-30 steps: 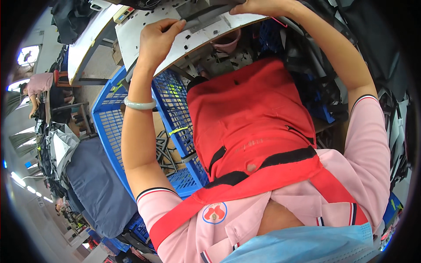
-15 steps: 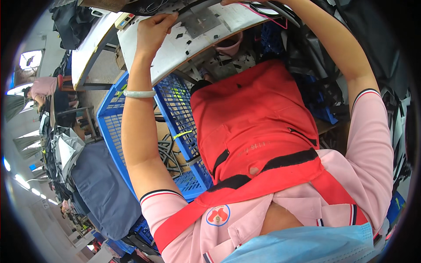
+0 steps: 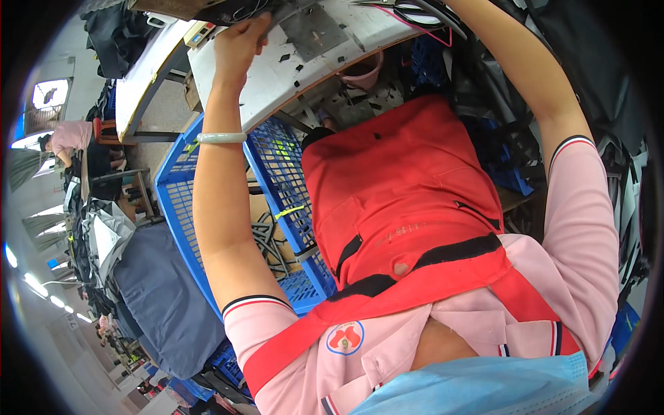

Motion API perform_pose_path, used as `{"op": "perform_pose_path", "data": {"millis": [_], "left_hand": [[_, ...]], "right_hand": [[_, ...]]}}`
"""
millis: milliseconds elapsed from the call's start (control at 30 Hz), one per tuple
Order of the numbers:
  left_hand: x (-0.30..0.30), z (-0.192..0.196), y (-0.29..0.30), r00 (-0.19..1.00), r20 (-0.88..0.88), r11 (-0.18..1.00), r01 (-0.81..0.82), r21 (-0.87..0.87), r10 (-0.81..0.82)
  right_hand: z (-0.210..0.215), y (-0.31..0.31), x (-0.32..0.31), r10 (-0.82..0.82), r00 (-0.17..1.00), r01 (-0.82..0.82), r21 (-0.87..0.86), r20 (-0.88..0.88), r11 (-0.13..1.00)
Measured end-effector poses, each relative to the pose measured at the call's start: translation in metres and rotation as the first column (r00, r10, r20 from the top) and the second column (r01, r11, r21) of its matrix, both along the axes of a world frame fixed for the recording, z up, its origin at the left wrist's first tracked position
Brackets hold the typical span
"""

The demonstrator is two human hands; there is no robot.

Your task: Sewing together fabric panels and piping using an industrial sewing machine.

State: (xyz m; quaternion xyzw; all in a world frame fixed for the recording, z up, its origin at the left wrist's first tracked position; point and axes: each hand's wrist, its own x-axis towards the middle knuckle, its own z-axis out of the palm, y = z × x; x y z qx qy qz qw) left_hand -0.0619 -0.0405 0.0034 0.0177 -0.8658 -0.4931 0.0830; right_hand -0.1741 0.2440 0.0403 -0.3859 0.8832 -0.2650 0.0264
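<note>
My left hand (image 3: 240, 47) is over the white table (image 3: 214, 76) at the upper edge, its fingers curled in and pinched at the end of a dark strip (image 3: 285, 12). Most of that strip runs out past the top of the picture. A flat grey metal plate (image 3: 315, 34) lies on the table beside the hand, with small black scraps scattered around it. My right forearm (image 3: 515, 52) reaches up and out through the top edge, so the right hand is hidden from sight.
A blue plastic crate (image 3: 280, 166) holding dark bent rods (image 3: 266, 242) stands by my left arm. Beneath the table is a pink bucket (image 3: 363, 72). Black cables (image 3: 422, 15) lie at the table's far right; dark sheets (image 3: 588, 76) hang at right. Another person (image 3: 69, 138) works far left.
My left hand has turned slightly and its fingers have curled. The dark strip across the metal plate has shifted up, uncovering more of the plate. My right fingertips have left the picture.
</note>
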Motion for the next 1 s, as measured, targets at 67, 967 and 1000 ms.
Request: {"op": "perform_pose_path", "data": {"millis": [67,967,1000], "left_hand": [[0.006,-0.002,-0.008,0.995,-0.046,0.982,-0.08,0.17,0.089],[0.07,-0.008,0.04,0.994,0.075,0.99,0.085,-0.113,-0.077],[0.067,-0.008,0.041,0.997,0.042,0.989,0.075,-0.129,-0.07]], "right_hand": [[-0.005,0.012,0.007,-0.051,0.998,0.05,-0.016,-0.029,0.999],[0.002,0.033,0.062,0.072,0.977,-0.102,0.139,0.202,0.985],[0.002,0.033,0.058,0.078,0.978,-0.102,0.114,0.194,0.988]]}}
